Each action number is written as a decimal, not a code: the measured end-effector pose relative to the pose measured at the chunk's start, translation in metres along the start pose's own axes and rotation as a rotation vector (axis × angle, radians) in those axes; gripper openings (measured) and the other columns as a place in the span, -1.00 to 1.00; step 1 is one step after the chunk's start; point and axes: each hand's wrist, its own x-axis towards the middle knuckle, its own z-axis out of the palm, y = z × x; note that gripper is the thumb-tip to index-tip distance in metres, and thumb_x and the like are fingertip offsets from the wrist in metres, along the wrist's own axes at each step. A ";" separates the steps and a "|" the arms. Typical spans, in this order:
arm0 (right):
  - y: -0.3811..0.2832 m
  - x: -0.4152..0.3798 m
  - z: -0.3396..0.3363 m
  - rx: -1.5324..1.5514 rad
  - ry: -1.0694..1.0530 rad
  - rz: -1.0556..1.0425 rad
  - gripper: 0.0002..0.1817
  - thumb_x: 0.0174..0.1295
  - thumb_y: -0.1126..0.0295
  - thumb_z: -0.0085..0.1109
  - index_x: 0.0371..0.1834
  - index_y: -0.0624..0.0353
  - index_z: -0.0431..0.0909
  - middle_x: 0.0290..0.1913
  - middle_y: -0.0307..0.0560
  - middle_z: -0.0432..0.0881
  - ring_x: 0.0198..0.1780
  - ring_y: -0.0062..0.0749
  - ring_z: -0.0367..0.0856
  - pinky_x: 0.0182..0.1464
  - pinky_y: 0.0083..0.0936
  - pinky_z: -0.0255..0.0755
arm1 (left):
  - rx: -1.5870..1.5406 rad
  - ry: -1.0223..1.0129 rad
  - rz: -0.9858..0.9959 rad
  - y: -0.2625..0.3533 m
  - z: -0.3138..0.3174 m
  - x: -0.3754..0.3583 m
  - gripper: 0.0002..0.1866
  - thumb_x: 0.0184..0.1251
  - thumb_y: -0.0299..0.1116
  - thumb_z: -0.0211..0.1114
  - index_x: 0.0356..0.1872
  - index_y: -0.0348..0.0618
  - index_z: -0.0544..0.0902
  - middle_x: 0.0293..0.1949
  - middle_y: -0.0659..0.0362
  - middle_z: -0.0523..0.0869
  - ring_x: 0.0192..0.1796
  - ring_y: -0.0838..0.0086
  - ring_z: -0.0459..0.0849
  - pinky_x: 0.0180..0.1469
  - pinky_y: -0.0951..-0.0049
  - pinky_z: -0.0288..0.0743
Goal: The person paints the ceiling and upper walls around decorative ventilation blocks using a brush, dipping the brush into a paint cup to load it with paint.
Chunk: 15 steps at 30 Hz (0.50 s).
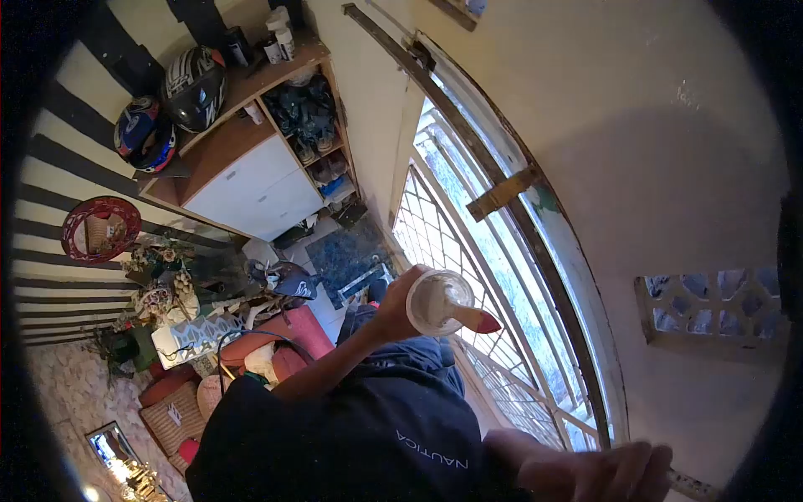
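My left hand point(395, 308) grips a white plastic tub point(414, 314) by its side, held out in front of my body. White paste point(432, 299) lies inside and is smeared on the inner wall. A wooden handle with a red end point(477, 319) leans over the rim; the tool's other end is hidden in the tub. At the lower right, my right hand point(606, 473) is raised close to the wall, its fingers curled and partly blurred. What they hold, if anything, is hidden.
A curved window frame point(535, 197) with a metal grille point(443, 219) runs beside me. A pale wall point(686, 209) has a patterned vent block point(711, 309). Below stand a cabinet point(251, 197) with helmets point(194, 88), a red sofa point(276, 335) and a dark mat point(347, 251).
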 end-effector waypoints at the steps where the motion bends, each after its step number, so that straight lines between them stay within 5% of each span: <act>1: 0.022 0.009 -0.018 -0.465 -0.101 -0.230 -0.79 0.20 0.36 0.00 -0.57 0.15 0.33 -0.41 -0.07 0.37 -0.49 -0.25 0.39 -0.33 -0.44 0.38 | -0.002 0.032 0.020 0.002 -0.002 0.001 -0.40 -0.26 -0.32 0.55 -0.10 -0.17 0.46 -0.23 0.09 0.58 -0.19 0.34 0.61 -0.14 0.41 0.48; 2: 0.044 0.018 -0.036 -0.789 -0.121 -0.481 -0.76 0.23 0.36 -0.01 -0.58 0.15 0.30 -0.38 -0.08 0.35 -0.50 -0.24 0.37 -0.35 -0.47 0.36 | -0.003 0.064 0.040 0.005 -0.005 0.001 -0.40 -0.25 -0.32 0.55 -0.10 -0.17 0.46 -0.23 0.09 0.58 -0.18 0.35 0.61 -0.13 0.41 0.48; 5: 0.050 0.011 -0.020 -1.048 -0.086 -0.433 -0.76 0.22 0.33 0.00 -0.57 0.17 0.33 -0.40 -0.08 0.34 -0.50 -0.24 0.37 -0.35 -0.50 0.36 | 0.051 0.012 -0.100 0.008 -0.012 0.001 -0.40 -0.25 -0.31 0.54 -0.09 -0.16 0.46 -0.22 0.09 0.57 -0.16 0.32 0.61 -0.11 0.40 0.47; 15: 0.020 0.005 -0.042 -1.247 -0.236 -0.114 -0.77 0.07 0.31 0.18 -0.55 0.18 0.37 -0.48 -0.12 0.38 -0.51 -0.28 0.42 -0.39 -0.50 0.37 | 0.101 0.029 -0.123 0.007 -0.015 -0.004 -0.38 -0.25 -0.30 0.55 -0.08 -0.16 0.44 -0.20 0.07 0.56 -0.12 0.24 0.60 -0.08 0.36 0.46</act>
